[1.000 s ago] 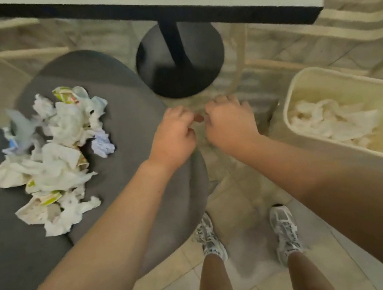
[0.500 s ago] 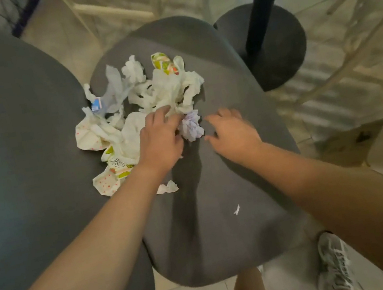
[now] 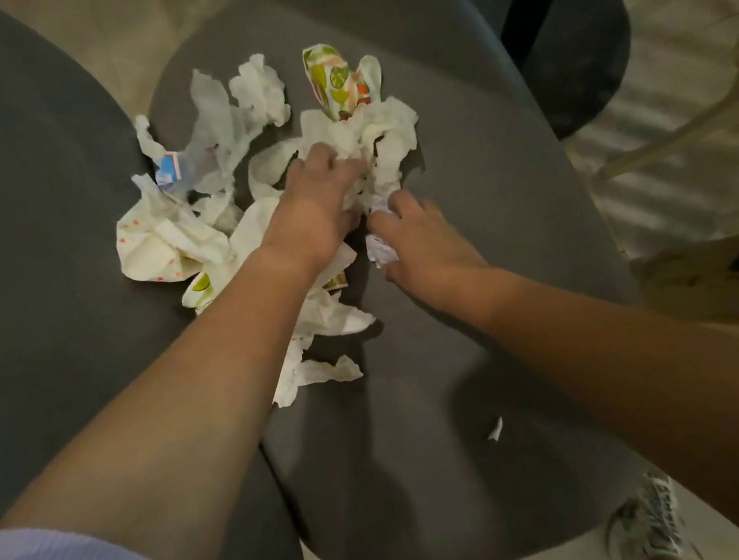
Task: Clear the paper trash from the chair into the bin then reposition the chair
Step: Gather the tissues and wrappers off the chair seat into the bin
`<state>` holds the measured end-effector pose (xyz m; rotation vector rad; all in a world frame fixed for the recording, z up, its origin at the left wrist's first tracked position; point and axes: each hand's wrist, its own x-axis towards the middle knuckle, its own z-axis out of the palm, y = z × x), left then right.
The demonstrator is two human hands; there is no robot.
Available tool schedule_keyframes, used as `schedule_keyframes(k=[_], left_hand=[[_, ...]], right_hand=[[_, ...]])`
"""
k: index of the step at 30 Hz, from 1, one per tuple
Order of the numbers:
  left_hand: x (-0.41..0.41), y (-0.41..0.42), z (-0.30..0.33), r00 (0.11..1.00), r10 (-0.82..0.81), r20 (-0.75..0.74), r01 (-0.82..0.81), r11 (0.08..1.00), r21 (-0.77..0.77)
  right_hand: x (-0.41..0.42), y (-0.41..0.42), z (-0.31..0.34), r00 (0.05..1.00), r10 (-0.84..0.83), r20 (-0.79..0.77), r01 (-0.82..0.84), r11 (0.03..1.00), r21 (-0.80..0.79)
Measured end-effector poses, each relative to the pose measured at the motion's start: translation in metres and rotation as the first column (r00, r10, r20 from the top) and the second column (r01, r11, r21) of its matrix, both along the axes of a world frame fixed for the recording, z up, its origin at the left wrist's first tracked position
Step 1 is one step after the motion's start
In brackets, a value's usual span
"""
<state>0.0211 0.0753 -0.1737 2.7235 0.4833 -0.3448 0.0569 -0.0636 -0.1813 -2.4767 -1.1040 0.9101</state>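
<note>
The step in hand looked like the first gather: both hands were down in the paper trash on the grey chair seat, with nothing yet lifted. The left hand lay on the middle of the heap, its fingers curled into a white crumpled tissue just beyond its knuckles. The right hand sat just beside it, fingers bent around a small white wad at its thumb side.

The next move probably called for drawing the scattered pieces together under both palms and closing firmly, since such light sheets slip out of a loose hold. The bin could not be seen, so a turn away from the chair would be needed.

The papers were thin, soft and deeply creased, mostly white. A printed wrapper with green and orange fruit shapes stood beyond the left fingers, and a spotted napkin lay to the left of that wrist. A tiny torn scrap rested alone below the right forearm. The seat looked matte and smoothly rounded.
</note>
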Motion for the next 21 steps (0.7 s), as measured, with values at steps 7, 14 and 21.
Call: schedule_keyframes(k=[7,14,21], left_hand=[[-0.018,0.001,0.024,0.886,0.297,0.356,-0.208,0.941,-0.267],[-0.033,-0.016,0.076,0.553,0.756,0.352,-0.409,0.614,-0.675],[-0.043,-0.049,0.106,0.510,0.802,0.311,-0.389,0.537,-0.748]], right_hand=[[0.000,-0.003,0.008,0.995,-0.033,-0.090,0.031,0.999,-0.019],[-0.008,-0.016,0.029,0.987,-0.076,-0.139,0.087,0.993,0.079],[-0.012,-0.034,0.054,0.981,-0.110,-0.159,0.130,0.984,0.120]])
